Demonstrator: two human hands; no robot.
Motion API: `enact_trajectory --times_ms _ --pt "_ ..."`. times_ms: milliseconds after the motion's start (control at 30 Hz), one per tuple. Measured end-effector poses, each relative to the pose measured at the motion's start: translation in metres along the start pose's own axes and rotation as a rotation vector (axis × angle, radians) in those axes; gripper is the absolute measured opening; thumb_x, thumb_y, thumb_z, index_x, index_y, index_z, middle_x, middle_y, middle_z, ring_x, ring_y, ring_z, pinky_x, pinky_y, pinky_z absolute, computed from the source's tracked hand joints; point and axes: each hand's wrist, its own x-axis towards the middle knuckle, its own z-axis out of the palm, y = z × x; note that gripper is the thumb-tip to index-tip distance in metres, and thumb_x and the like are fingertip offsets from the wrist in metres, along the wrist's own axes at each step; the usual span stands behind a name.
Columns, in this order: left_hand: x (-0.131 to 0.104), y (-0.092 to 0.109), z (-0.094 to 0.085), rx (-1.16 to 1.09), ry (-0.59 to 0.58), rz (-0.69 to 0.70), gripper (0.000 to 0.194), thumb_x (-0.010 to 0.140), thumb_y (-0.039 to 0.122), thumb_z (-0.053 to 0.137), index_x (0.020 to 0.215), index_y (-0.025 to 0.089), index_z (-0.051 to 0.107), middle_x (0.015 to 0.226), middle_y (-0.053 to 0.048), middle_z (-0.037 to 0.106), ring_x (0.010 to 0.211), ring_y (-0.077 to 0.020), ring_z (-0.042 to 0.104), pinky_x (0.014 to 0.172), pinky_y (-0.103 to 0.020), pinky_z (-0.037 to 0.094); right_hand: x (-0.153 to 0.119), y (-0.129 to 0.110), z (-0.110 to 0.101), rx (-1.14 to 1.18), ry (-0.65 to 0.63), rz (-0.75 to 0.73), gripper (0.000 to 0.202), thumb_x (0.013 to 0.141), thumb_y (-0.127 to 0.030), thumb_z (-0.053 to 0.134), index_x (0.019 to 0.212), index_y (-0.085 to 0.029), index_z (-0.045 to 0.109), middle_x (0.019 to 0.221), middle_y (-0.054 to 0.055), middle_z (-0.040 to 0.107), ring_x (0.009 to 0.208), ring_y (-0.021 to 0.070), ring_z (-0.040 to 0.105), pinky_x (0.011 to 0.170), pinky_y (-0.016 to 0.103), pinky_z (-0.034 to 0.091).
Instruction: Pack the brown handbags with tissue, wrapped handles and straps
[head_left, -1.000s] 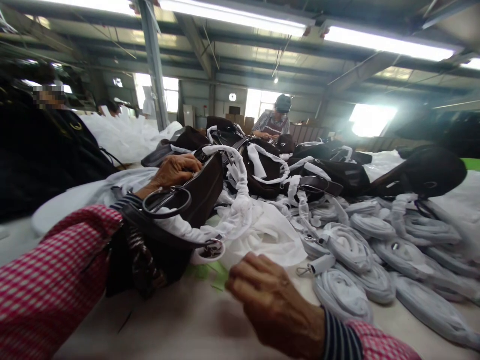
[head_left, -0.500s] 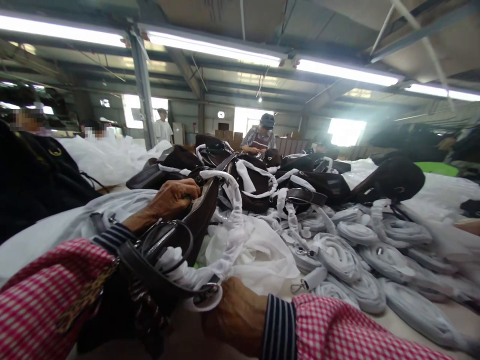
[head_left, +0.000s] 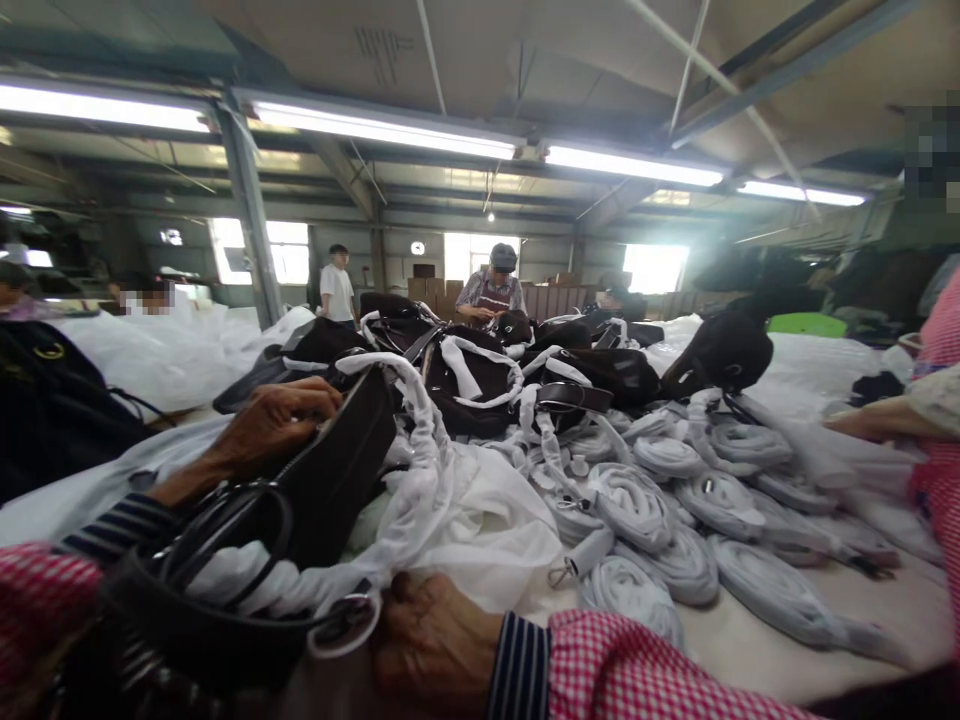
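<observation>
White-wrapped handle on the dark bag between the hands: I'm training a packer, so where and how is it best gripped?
Probably by the outward bend of the white-wrapped handle, coming from above and the right: there it bows away from the dark bag, while the left hand is at the bag's top edge.
</observation>
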Motion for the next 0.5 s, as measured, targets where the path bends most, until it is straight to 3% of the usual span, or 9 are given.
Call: enact_trajectory --times_ms 167,300,400,500 --pt "-0.016 0.005 -0.014 -0.033 0.041 -0.09 0.022 0.081 0.027 0.053 0.079 0.018 0.073 0.105 -0.001 0.07 0.098 -0.0184 0.065 0.09 -0.023 0.046 0.005 0.012 0.006 0.026 -0.029 -0.01 0.029 0.094 -0.023 0.065 0.068 -0.017 0.054 0.072 0.003 0.057 0.065 0.0161 0.048 0.048 0.031 0.026" --pt "-0.02 0.02 -0.014 0.017 0.066 -0.021 0.023 0.083 0.026 0.053 0.074 0.019 0.073 0.104 0.0 0.071 0.092 -0.0164 0.066 0.086 -0.021 0.047 0.001 0.016 0.009 0.181 -0.086 0.095 0.026 0.094 -0.025 0.062 0.071 -0.017 0.054 0.068 -0.002 0.056 0.058 0.0126 0.043 0.048 0.03 0.028" --pt "-0.018 0.026 -0.011 0.045 0.054 0.051 0.023 0.082 0.022 0.051 0.073 0.019 0.071 0.105 0.0 0.071 0.09 -0.0153 0.066 0.083 -0.02 0.047 0.002 0.01 -0.002 0.161 -0.152 0.05 0.027 0.093 -0.018 0.06 0.067 -0.017 0.053 0.062 -0.003 0.055 0.055 0.012 0.041 0.049 0.03 0.029" --pt "-0.015 0.027 -0.006 0.058 0.016 0.099 0.023 0.08 0.018 0.047 0.074 0.019 0.069 0.103 0.0 0.072 0.091 -0.0151 0.066 0.085 -0.021 0.047 0.009 0.004 -0.014 0.044 -0.083 -0.011 0.023 0.095 -0.012 0.056 0.073 -0.017 0.058 0.067 -0.001 0.06 0.064 0.0146 0.049 0.054 0.031 0.032"
